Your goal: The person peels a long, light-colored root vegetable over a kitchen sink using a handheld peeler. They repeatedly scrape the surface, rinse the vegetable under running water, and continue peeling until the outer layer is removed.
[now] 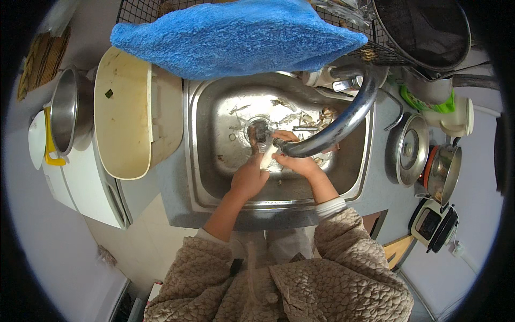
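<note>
My left hand [250, 177] grips a pale, elongated piece [267, 157], possibly a peeled root vegetable, over the stainless steel sink [217, 177]. At its upper right side, the thumb and fingers of my right hand [299, 163] close around the same piece. The curved metal faucet spout [334, 139] passes over my right hand and hides part of it. Both hands are just below the drain [263, 124]. Wet peelings and scraps [289, 106] lie about the basin, with a thicker heap [326, 114] on the right.
A blue towel [241, 40] hangs over the sink's far edge. On the left stand a cream plastic tub [122, 120] and a steel bowl [64, 112]. To the right are a pot lid [410, 149], a pot [442, 173] and a mesh strainer [422, 32].
</note>
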`<state>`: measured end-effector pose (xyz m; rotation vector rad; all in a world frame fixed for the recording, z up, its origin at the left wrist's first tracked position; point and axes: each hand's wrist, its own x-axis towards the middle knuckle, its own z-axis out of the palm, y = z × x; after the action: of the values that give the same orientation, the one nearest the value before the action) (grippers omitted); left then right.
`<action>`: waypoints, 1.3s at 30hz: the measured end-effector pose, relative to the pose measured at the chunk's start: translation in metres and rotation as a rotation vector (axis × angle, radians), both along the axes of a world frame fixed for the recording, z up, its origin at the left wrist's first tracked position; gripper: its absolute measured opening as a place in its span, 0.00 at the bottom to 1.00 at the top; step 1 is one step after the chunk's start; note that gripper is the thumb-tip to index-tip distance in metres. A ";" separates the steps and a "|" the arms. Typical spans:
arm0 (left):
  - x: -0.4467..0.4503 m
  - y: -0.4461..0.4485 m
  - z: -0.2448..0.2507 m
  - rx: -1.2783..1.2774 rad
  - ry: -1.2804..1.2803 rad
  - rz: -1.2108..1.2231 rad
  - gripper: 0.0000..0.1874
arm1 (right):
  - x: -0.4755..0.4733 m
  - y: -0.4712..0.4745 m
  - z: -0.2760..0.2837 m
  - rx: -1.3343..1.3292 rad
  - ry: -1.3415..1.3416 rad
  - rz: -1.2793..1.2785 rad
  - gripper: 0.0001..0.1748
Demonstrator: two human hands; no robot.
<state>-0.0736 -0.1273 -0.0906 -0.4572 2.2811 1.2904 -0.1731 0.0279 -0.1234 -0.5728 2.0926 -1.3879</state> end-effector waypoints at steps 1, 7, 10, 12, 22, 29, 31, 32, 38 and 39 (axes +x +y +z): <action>0.000 -0.001 0.003 -0.008 -0.041 -0.042 0.27 | -0.004 0.001 0.001 0.035 -0.037 0.026 0.27; 0.011 0.002 -0.009 -0.090 0.051 -0.034 0.26 | -0.004 -0.008 0.022 0.116 0.163 0.094 0.25; 0.008 -0.003 -0.004 -0.067 -0.029 -0.041 0.25 | -0.008 -0.002 0.003 0.147 -0.064 0.083 0.30; 0.009 -0.003 -0.005 -0.065 -0.001 -0.047 0.25 | -0.003 -0.001 0.003 0.110 -0.034 0.058 0.30; 0.003 -0.002 -0.001 -0.125 -0.070 -0.079 0.26 | 0.007 -0.009 0.007 0.094 -0.058 -0.079 0.23; 0.004 -0.001 0.010 -0.309 -0.010 -0.208 0.29 | -0.011 -0.003 0.019 0.358 -0.004 0.108 0.19; 0.002 -0.003 0.011 -0.349 -0.020 -0.234 0.30 | -0.013 -0.004 0.028 0.278 -0.087 0.016 0.17; 0.001 -0.003 0.011 -0.368 -0.008 -0.251 0.30 | -0.018 -0.002 0.030 0.279 -0.108 0.010 0.17; 0.002 -0.003 0.004 -0.432 0.061 -0.285 0.31 | -0.019 0.000 0.023 0.265 -0.031 0.079 0.16; 0.000 -0.004 0.008 -0.422 0.036 -0.286 0.31 | -0.024 0.001 0.026 0.267 -0.097 0.063 0.17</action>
<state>-0.0735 -0.1310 -0.0822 -0.2323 2.5405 0.6853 -0.1970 0.0284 -0.0972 -0.4479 2.1169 -1.0570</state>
